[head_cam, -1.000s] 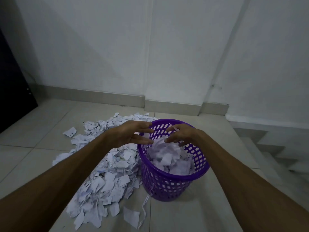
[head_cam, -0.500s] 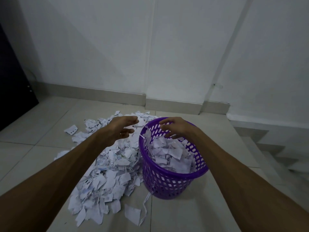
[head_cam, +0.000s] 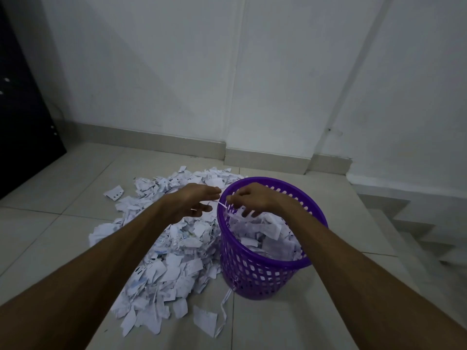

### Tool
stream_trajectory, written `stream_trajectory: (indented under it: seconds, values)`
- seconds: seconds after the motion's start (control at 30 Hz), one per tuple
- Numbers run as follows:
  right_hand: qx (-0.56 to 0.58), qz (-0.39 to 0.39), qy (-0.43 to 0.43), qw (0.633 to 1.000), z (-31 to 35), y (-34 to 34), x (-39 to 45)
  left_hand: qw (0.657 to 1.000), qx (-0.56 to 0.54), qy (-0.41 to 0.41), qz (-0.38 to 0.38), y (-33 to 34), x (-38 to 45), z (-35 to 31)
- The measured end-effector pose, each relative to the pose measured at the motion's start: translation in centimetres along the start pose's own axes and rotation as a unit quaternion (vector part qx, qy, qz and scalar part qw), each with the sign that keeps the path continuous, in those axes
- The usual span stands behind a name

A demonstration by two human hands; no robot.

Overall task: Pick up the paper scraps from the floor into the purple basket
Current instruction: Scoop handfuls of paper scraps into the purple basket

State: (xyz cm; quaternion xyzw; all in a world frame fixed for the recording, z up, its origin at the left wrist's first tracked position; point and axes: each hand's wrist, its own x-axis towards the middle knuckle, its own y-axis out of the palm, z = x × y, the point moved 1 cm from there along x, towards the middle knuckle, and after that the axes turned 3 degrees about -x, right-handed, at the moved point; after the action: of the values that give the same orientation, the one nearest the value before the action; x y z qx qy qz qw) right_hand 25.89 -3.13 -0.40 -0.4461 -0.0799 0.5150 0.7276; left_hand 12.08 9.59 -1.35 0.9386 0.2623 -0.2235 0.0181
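The purple basket (head_cam: 265, 274) stands upright on the floor tiles, filled most of the way with white paper scraps (head_cam: 270, 238). A broad pile of scraps (head_cam: 171, 261) covers the floor to its left and touches its base. My left hand (head_cam: 194, 203) hovers over the pile just outside the basket's left rim, fingers apart and holding nothing. My right hand (head_cam: 252, 200) is over the basket's left inner side, fingers spread and pointing down at the scraps inside. A thin paper strip (head_cam: 222, 204) lies at the rim between the two hands.
A white wall with a skirting board (head_cam: 227, 150) runs behind the pile. A dark door or cabinet (head_cam: 22, 127) stands at the left. Stairs (head_cam: 417, 223) drop away on the right, close to the basket. Loose scraps (head_cam: 204, 320) lie in front of the basket.
The scraps that my hands held over the basket have dropped in. My left hand moved left off the basket and sits by its rim. My right hand lowered toward the scraps inside.
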Motion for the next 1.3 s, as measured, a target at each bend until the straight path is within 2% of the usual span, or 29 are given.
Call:
stream_trajectory:
  seconds: [0.13, 0.23, 0.37, 0.53, 0.63, 0.73, 0.93, 1.13, 1.3]
  values:
    - [-0.039, -0.006, 0.041, 0.998, -1.2, -0.2, -0.1, 0.998, 0.016, -0.04, -0.044, -0.2, 0.1, 0.5]
    - [-0.014, -0.016, 0.031, 0.999, -1.3, -0.4, 0.0, 0.997, 0.003, -0.082, -0.013, -0.5, -0.3, 0.8]
    - [0.021, -0.02, -0.014, 0.999, -0.4, -0.2, 0.1, 0.998, 0.028, -0.061, -0.009, -0.5, -0.4, 0.7]
    - [0.009, 0.102, 0.019, 0.995, 0.5, 0.9, -0.1, 0.997, 0.058, -0.053, -0.002, -0.1, -0.4, 0.6]
    - [0.0, 0.129, 0.017, 0.992, 0.5, 1.2, -0.2, 0.997, 0.052, -0.055, 0.005, -0.2, -0.4, 0.7]
    - [0.014, 0.123, 0.011, 0.992, 0.4, 1.0, -0.3, 0.998, 0.044, -0.051, 0.006, -0.3, -0.3, 0.9]
    - [0.067, 0.054, 0.022, 0.996, -0.1, -0.8, -0.8, 0.998, 0.035, -0.054, 0.01, -0.6, -0.3, 1.1]
    - [0.017, 0.02, 0.142, 0.989, -3.7, -1.5, -1.7, 0.994, 0.073, -0.052, 0.06, 0.1, -0.3, 1.7]
    - [-0.066, 0.075, 0.248, 0.964, -6.5, 0.5, -1.2, 0.994, 0.076, -0.054, 0.065, 0.2, 0.0, 1.9]
